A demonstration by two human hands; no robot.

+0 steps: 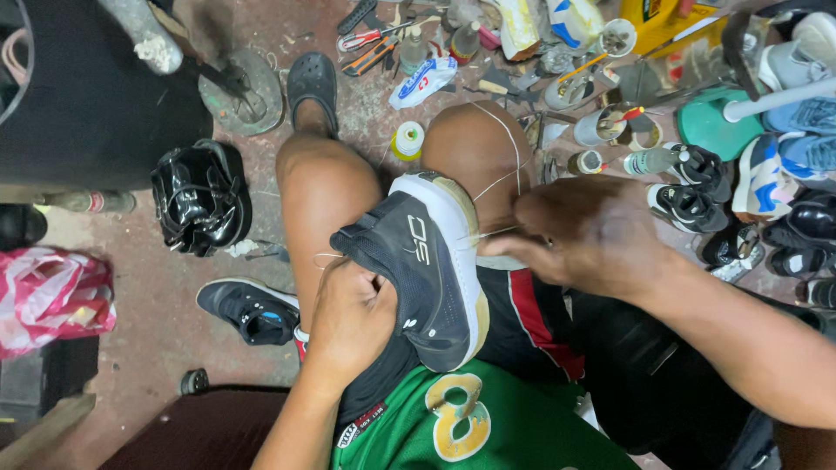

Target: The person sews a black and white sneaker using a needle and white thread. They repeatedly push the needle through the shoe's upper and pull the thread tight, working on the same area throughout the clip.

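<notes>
**Sole stitching, thread being drawn**

Dark sneaker (pixel 427 278) rests sole-edge up across the lap, between both hands. Left hand (pixel 348 318) fingers clenched on its upper. Right hand (pixel 583 231) fingers pinched on a pale thread (pixel 509 174) running off the sole rim; blurred. Judged: a stitch being pulled tight; next calls for steady tension. Beyond the right fingers, open tins (pixel 601 126) on the floor; contents unclear. Thread spool (pixel 407 139) ahead.

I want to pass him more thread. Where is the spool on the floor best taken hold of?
Grip the spool around its round sides, coming down from above. It stands upright between the knees, its top showing. The tools lie beyond it, so from above nothing seems to block a hand.
</notes>
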